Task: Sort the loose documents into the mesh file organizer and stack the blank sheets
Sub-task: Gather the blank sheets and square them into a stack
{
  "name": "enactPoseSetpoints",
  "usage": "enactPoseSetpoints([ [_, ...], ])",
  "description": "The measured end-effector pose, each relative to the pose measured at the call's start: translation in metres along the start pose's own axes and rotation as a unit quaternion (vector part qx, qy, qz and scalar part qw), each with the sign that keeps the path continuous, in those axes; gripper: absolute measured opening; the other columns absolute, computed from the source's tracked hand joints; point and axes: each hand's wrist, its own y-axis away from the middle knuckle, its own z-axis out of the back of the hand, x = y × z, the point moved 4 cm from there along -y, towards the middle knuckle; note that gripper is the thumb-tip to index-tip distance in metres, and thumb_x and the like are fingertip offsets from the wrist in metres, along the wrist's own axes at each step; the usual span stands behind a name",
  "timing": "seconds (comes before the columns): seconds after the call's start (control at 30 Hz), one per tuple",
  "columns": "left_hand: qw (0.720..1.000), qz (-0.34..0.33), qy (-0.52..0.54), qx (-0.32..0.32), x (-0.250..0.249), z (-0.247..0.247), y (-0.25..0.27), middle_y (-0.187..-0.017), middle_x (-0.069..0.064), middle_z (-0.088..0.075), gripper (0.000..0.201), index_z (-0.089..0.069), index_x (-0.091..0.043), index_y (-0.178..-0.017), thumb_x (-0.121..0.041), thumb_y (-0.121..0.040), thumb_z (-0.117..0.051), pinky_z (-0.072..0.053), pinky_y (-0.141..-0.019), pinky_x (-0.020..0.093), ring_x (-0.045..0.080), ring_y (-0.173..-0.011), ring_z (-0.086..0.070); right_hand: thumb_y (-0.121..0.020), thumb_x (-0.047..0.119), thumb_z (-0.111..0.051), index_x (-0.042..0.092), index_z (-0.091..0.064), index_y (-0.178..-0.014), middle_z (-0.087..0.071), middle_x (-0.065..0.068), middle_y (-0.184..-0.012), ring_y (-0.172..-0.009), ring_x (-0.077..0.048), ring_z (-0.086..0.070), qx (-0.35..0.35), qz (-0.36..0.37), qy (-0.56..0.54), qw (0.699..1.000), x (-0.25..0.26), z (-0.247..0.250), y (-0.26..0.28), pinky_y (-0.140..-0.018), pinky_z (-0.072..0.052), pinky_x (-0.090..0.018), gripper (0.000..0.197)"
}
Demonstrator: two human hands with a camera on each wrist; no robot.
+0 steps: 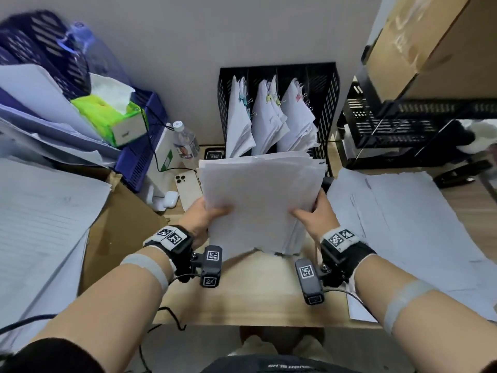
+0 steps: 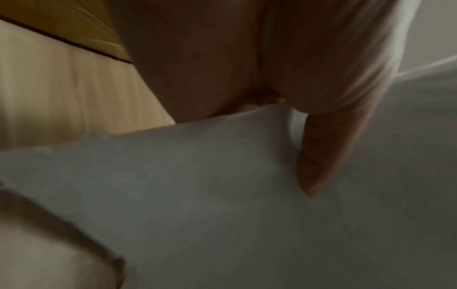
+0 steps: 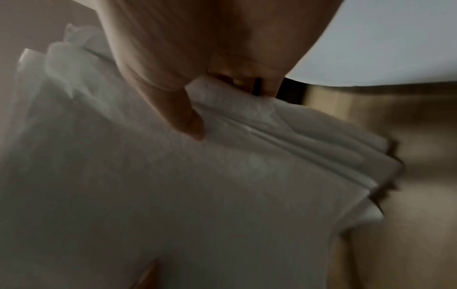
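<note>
I hold a thick stack of blank white sheets [image 1: 258,200] upright over the wooden desk [image 1: 242,300], its lower edge near the desktop. My left hand [image 1: 204,214] grips the stack's left side, thumb on the front. My right hand [image 1: 314,214] grips the right side the same way. In the left wrist view the thumb [image 2: 321,156] presses on the paper [image 2: 222,195]. In the right wrist view the thumb [image 3: 180,113] pinches the fanned sheet edges [image 3: 296,140]. Behind the stack stands the black mesh file organizer [image 1: 329,103] with clipped documents [image 1: 269,119] in its slots.
Loose sheets [image 1: 403,224] lie on the desk at the right, more paper [image 1: 40,224] at the left. A phone [image 1: 188,187], an earbud case [image 1: 170,197], a water bottle [image 1: 185,141], a tissue box [image 1: 113,117] and blue trays [image 1: 142,154] sit left. Black trays [image 1: 403,122] stand right.
</note>
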Motion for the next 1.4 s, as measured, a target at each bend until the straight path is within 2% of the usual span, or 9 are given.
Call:
enactPoseSetpoints([
  [0.23,0.996,-0.085,-0.001,0.000,-0.008,-0.039,-0.016,-0.120,0.023,-0.070,0.041,-0.068,-0.006,-0.117,0.008,-0.078,-0.076,-0.053,-0.099,0.050,0.031,-0.103,-0.069,-0.079,0.007,-0.070,0.014,-0.038,-0.118,-0.058,-0.001,-0.097,-0.087,-0.017,-0.059,-0.110,0.054,-0.014,0.992,0.031,0.032,0.016,-0.074,-0.050,-0.028,0.052],
  [0.33,0.996,-0.077,-0.032,-0.001,0.008,-0.048,-0.022,-0.113,0.019,-0.075,0.035,-0.073,-0.011,-0.107,0.004,-0.076,-0.081,-0.053,-0.100,0.053,0.030,-0.102,-0.071,-0.081,0.003,-0.066,0.011,-0.033,-0.121,-0.054,0.005,-0.087,-0.076,-0.009,-0.057,-0.060,0.029,0.040,0.997,0.020,0.026,0.023,-0.060,-0.046,-0.013,0.053],
  [0.5,0.996,-0.068,-0.052,-0.002,0.014,-0.052,-0.028,-0.111,0.017,-0.075,0.041,-0.072,-0.006,-0.114,-0.015,-0.077,-0.084,-0.053,-0.100,0.055,0.035,-0.108,-0.069,-0.083,-0.001,-0.063,0.012,-0.035,-0.132,-0.060,0.003,-0.102,-0.091,-0.007,-0.060,-0.070,0.001,0.022,0.997,0.012,0.028,0.019,-0.077,-0.048,-0.021,0.057],
  [0.63,0.999,-0.048,-0.013,-0.002,0.007,-0.051,-0.031,-0.117,0.017,-0.073,0.032,-0.066,-0.003,-0.121,-0.008,-0.089,-0.072,-0.054,-0.100,0.047,0.034,-0.112,-0.068,-0.085,0.006,-0.063,0.020,-0.061,-0.108,-0.070,-0.001,-0.105,-0.103,-0.021,-0.065,-0.012,-0.032,0.061,0.998,0.000,0.030,0.020,-0.097,-0.050,-0.040,0.027],
  [0.77,0.999,-0.050,-0.004,0.010,-0.010,-0.068,-0.044,-0.115,0.009,-0.075,0.031,-0.065,-0.011,-0.121,-0.008,-0.091,-0.070,-0.058,-0.093,0.040,0.025,-0.104,-0.072,-0.091,0.025,-0.062,0.004,-0.065,-0.095,-0.069,-0.023,-0.096,-0.088,-0.037,-0.067,-0.040,-0.047,0.116,0.991,0.000,0.056,0.019,-0.083,-0.056,-0.046,0.022],
  [0.87,0.997,-0.028,-0.046,0.059,-0.004,-0.104,-0.055,-0.121,0.011,-0.073,0.041,-0.062,-0.008,-0.130,-0.011,-0.090,-0.072,-0.057,-0.094,0.043,0.030,-0.109,-0.070,-0.094,0.020,-0.056,0.001,-0.063,-0.097,-0.066,-0.026,-0.093,-0.074,-0.027,-0.058,-0.080,-0.061,0.164,0.981,0.000,0.089,0.019,-0.065,-0.048,-0.030,0.020],
  [1.1,0.949,0.064,-0.237,0.197,0.058,-0.225,-0.073,-0.119,0.010,-0.073,0.035,-0.065,-0.007,-0.127,-0.011,-0.092,-0.069,-0.058,-0.094,0.048,0.030,-0.106,-0.072,-0.091,0.014,-0.054,0.010,-0.062,-0.121,-0.066,-0.012,-0.121,-0.110,-0.030,-0.061,-0.133,-0.179,0.270,0.937,-0.060,0.214,0.019,-0.090,-0.044,-0.028,0.031],
  [1.27,0.949,0.135,-0.224,0.174,0.097,-0.292,-0.087,-0.120,0.017,-0.071,0.037,-0.059,0.002,-0.129,0.002,-0.092,-0.064,-0.055,-0.099,0.049,0.034,-0.109,-0.069,-0.090,0.013,-0.053,0.010,-0.060,-0.122,-0.064,-0.013,-0.122,-0.112,-0.034,-0.059,-0.117,-0.221,0.323,0.913,-0.096,0.285,-0.006,-0.096,-0.047,-0.034,0.034],
  [1.4,0.920,0.204,-0.305,0.135,0.118,-0.324,-0.100,-0.101,0.012,-0.069,0.015,-0.061,-0.005,-0.104,-0.009,-0.092,-0.068,-0.057,-0.093,0.054,0.030,-0.104,-0.068,-0.084,0.019,-0.050,0.011,-0.060,-0.118,-0.064,-0.015,-0.115,-0.101,-0.035,-0.062,-0.063,-0.266,0.361,0.892,-0.120,0.335,-0.044,-0.091,-0.052,-0.039,0.037],
])
